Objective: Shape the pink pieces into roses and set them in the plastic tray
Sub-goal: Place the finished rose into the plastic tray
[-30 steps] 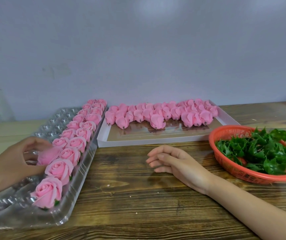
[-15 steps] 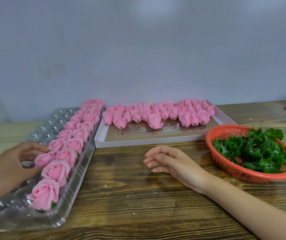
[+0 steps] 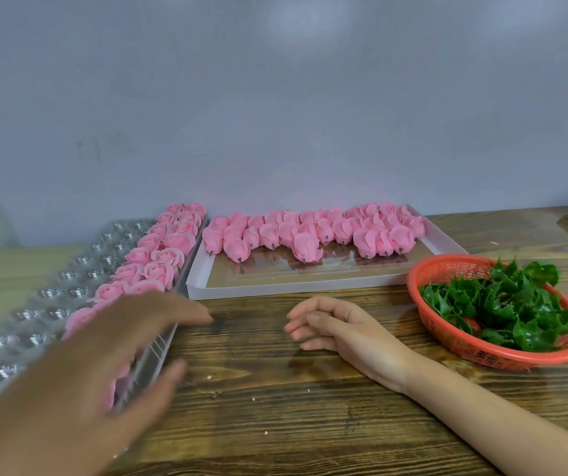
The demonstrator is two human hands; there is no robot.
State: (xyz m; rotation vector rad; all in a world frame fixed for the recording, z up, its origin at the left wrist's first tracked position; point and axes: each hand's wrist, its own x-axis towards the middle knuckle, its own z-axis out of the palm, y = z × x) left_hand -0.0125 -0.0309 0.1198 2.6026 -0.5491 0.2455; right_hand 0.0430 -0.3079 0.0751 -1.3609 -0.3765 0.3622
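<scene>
Release of the latest rose looks complete: the left hand (image 3: 114, 365), which was at the roses (image 3: 162, 255) in the plastic tray (image 3: 35, 304) half a second ago, has swung right, blurred, fingers spread and empty, probably heading for another of the pink pieces (image 3: 310, 231). The right hand (image 3: 340, 329) has not moved from the surface (image 3: 275, 389), fingers loosely curled on nothing. Counts: one tray holding two rows of roses, about a dozen showing and the nearest hidden; one white box (image 3: 275, 290) of roughly two dozen overlapping unshaped pieces; one orange basket (image 3: 481, 355) of green leaves (image 3: 502, 304).
</scene>
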